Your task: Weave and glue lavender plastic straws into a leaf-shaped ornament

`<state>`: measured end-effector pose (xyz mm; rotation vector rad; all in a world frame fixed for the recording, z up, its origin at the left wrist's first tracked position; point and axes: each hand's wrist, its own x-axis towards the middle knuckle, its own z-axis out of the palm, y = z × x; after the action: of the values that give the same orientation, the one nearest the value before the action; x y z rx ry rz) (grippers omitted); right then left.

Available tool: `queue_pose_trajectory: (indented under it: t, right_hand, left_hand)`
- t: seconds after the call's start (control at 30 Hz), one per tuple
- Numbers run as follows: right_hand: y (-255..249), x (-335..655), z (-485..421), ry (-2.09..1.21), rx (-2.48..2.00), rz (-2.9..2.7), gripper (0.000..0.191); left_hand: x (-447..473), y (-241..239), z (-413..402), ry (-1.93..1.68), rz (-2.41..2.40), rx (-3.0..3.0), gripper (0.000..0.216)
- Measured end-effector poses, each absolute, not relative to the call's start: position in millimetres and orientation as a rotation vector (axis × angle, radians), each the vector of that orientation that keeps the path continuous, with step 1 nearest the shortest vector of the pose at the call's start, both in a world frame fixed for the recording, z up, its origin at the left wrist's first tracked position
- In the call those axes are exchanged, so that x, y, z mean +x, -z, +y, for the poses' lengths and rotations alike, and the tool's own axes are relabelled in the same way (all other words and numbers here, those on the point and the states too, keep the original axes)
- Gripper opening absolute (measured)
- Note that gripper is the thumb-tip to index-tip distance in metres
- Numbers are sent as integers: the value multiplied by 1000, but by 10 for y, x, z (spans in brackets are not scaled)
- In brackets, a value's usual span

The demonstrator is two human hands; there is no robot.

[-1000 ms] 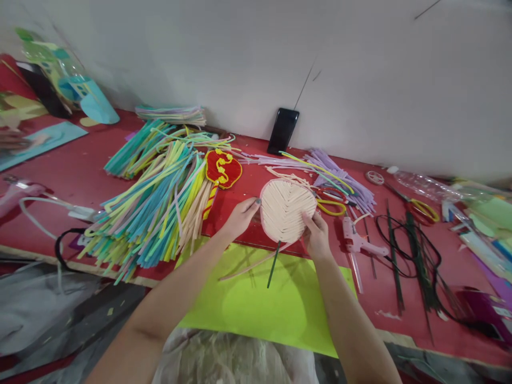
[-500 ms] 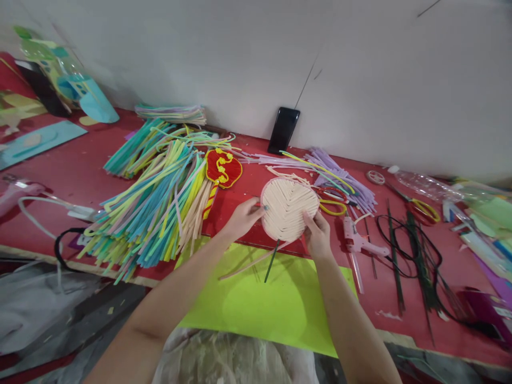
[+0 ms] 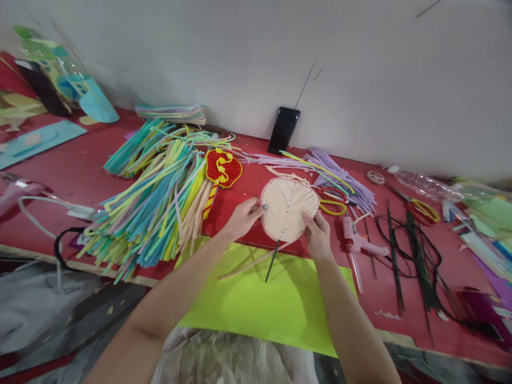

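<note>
Between my hands is a cream, rounded fan (image 3: 288, 209) made of pipe cleaners laid in a V pattern, with a pale pink rim. A dark green stem (image 3: 272, 262) points down from its lower edge, and a loose pinkish strand trails to the left. My left hand (image 3: 243, 217) pinches the fan's left edge. On the opposite edge my right hand (image 3: 318, 234) grips with the thumb on the front face. Beneath lies a bright yellow-green sheet (image 3: 256, 304). A small red fan with yellow trim (image 3: 224, 169) rests to the left.
A large heap of coloured pipe cleaners (image 3: 152, 208) lies left, purple ones (image 3: 340, 178) behind right. A black phone (image 3: 283, 130) leans on the wall. To the right are a pink glue gun (image 3: 360, 241), yellow-handled scissors (image 3: 424, 209), dark green wires (image 3: 418, 261) and a clear bottle (image 3: 424, 182).
</note>
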<state>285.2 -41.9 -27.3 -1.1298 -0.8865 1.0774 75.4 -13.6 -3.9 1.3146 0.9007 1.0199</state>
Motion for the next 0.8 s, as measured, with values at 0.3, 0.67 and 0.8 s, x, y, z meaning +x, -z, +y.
queue_pose_trajectory:
  t: [0.3,0.67,0.8]
  right_hand:
    - [277,2850,-415,-1072,-1109,-875,26]
    - [297,2846,-424,-1088,-1123,-895,33]
    - [297,2844,-419,-1080,-1129,-900,33]
  left_hand:
    - [781,59,-121,-991,893,1137,45]
    - [786,60,-124,-1028,949,1091,49]
    - [777,-6,-148,-1038,975,1165,45]
